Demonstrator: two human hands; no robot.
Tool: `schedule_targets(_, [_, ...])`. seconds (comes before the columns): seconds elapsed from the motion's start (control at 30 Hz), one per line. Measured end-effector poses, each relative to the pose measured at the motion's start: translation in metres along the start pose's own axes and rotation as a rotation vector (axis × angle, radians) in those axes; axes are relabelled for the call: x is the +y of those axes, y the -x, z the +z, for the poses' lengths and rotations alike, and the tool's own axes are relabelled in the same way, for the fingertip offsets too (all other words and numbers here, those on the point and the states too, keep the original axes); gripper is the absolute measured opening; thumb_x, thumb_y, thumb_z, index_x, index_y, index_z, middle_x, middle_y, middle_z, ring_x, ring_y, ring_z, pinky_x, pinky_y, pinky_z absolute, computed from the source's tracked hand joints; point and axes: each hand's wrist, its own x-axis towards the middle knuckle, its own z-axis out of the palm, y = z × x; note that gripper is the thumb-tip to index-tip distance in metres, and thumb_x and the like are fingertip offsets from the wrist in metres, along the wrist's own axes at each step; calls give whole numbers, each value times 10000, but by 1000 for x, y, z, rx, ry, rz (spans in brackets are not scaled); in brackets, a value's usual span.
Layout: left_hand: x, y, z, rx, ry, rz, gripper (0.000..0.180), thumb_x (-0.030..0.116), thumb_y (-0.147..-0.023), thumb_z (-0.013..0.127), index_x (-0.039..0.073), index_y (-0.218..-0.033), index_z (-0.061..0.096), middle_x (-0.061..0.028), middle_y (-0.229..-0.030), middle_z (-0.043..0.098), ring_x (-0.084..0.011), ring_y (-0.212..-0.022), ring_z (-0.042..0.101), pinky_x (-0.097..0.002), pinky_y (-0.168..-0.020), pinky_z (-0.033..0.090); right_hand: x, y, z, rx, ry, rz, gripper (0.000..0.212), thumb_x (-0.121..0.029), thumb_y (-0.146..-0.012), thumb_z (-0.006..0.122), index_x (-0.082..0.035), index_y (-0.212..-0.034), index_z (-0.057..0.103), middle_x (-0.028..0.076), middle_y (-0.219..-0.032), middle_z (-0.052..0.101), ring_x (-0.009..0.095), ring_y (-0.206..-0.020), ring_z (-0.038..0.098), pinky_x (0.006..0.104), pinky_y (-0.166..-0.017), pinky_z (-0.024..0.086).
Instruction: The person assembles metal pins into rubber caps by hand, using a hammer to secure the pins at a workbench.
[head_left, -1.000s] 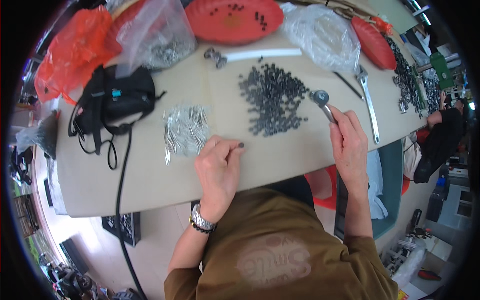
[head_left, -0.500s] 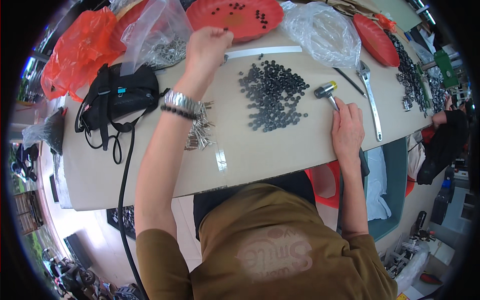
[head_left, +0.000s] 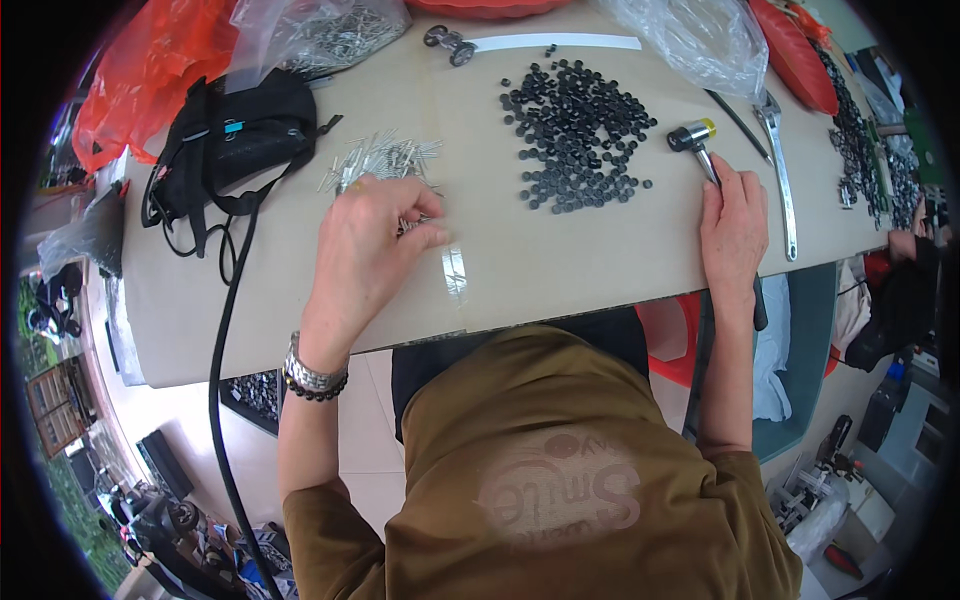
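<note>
My left hand (head_left: 372, 238) is over the near end of a pile of thin metal pins (head_left: 395, 152), its fingers curled inward. Any pin between the fingertips is too small to make out. A hammer (head_left: 690, 136) with a metal head and a yellow face lies in my right hand (head_left: 735, 225), which is closed round its handle, resting at the table's near edge. Between the hands and farther back spreads a heap of small black round caps (head_left: 575, 130). Behind them, a white strip (head_left: 560, 42) has small dark round-ended pieces (head_left: 450, 45) at its left end.
A black bag (head_left: 240, 135) with a trailing cable sits at left. Clear plastic bags (head_left: 690, 45), a red bag (head_left: 150, 80) and a red tray (head_left: 795, 55) line the back. At right lie a wrench (head_left: 780, 180), a black rod (head_left: 738, 125) and dark metal parts (head_left: 850, 150).
My left hand has come back from the red tray at the far edge down to the pin pile. My right hand still holds the hammer. The view has tilted, so the far tray is mostly cut off.
</note>
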Motion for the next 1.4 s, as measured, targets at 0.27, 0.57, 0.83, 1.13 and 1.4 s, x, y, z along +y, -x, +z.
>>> schedule_targets(0.27, [3,13,15,13,-239,121,100,1,-804,700,36,-817,608,-100,-845,616,-328,-828,588,-437,-725,495,-57,6,-14,90,-476,-384,331,-14,-799,711,-72,-1125,732,118,-1080,631,309,-1014,584,429,-912,453])
schedule_targets(0.57, [1,17,20,251,-28,8,52,-14,-950,631,13,-974,593,-72,-797,591,-171,-676,541,-321,-634,455,-109,14,-7,-285,-321,-623,707,-519,-910,551,-82,-1465,517,73,-1603,375,362,-1511,260,582,-1220,221])
schedule_targets(0.83, [10,24,23,269,1221,-337,121,136,-1024,634,16,-1033,640,-35,-881,626,-88,-667,510,-202,-532,377,-107,18,-4,-376,-276,-645,852,-654,-918,402,-78,-1545,413,86,-1649,314,355,-1547,207,593,-1225,188])
schedule_targets(1.13, [20,34,47,229,1438,-283,121,169,-1021,646,50,-1046,650,-10,-875,598,-87,-725,501,-201,-571,371,-115,31,-17,-460,-424,-673,855,-482,-868,649,-20,-1541,393,133,-1637,328,367,-1536,229,608,-1199,242])
schedule_targets(1.4, [24,32,61,306,840,-222,136,154,-1024,648,28,-1058,686,15,-845,649,-39,-706,506,-184,-608,376,-84,20,-30,-249,-560,-432,729,-202,-870,704,-91,-1539,437,143,-1610,385,401,-1517,275,580,-1211,228])
